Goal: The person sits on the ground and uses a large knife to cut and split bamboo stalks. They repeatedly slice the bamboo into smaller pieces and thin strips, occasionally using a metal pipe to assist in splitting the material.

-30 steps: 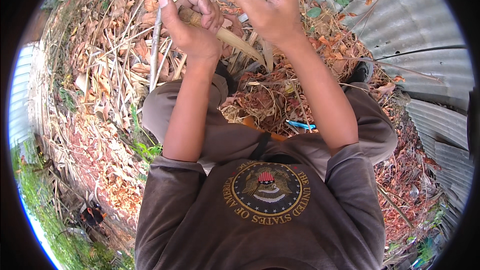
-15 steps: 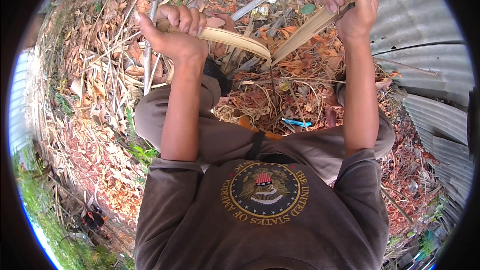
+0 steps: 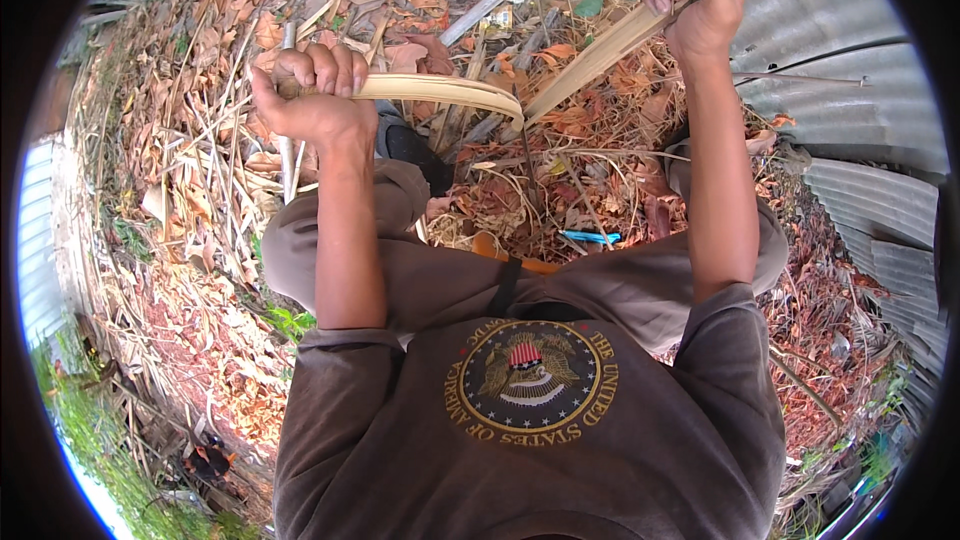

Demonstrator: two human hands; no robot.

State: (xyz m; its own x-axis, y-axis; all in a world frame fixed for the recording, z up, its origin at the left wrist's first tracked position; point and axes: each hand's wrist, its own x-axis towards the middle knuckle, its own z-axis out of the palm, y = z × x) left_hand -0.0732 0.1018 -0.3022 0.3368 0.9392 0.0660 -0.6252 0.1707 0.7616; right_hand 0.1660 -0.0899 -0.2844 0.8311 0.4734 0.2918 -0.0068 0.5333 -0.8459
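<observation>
A pale tan stalk, split lengthwise, spreads in a wide V before me. My left hand [image 3: 318, 95] is closed around the left strip [image 3: 440, 90], which bows outward. Higher up at the right, my right hand [image 3: 697, 5] grips the end of the straighter right strip [image 3: 598, 62]. Both strips come together at a low point between my knees. Just below that point stands a thin dark upright piece [image 3: 529, 162]; whether it joins the stalk I cannot tell.
Dry leaves and twigs [image 3: 230, 130] cover the ground. A slim light-blue object [image 3: 590, 236] lies between my legs. Corrugated metal sheets [image 3: 830, 50] line the right side. A grey stick [image 3: 288, 140] lies left of my left forearm, and a dark shoe [image 3: 412, 152] shows under it.
My left hand has moved left and slightly down, widening the gap between the strips. Their meeting point has shifted a little left. My right hand has moved slightly left, its grip kept.
</observation>
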